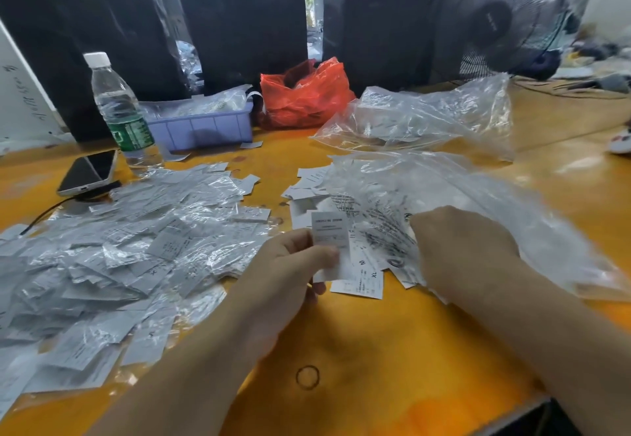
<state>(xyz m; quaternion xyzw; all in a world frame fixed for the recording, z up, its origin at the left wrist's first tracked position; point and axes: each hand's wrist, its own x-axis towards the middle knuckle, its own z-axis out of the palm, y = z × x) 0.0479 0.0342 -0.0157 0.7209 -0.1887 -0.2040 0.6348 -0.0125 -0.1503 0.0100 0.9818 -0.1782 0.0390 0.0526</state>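
My left hand (pixel 290 271) pinches a small white printed label (pixel 330 230) upright between thumb and fingers, just above the orange table. My right hand (pixel 461 248) rests knuckles-up on a heap of loose white labels (pixel 362 278), its fingertips hidden among them under the edge of a clear plastic bag (pixel 478 196). A large pile of labels sealed in small clear bags (pixel 119 258) covers the table to the left.
A water bottle (pixel 119 111), a phone (pixel 88 171) on a cable, a purple tray (pixel 201 126), a red plastic bag (pixel 307 94) and another clear bag (pixel 426 118) stand behind. A fan (pixel 495 19) is at the back right. The orange table (pixel 341 350) shows near the front edge.
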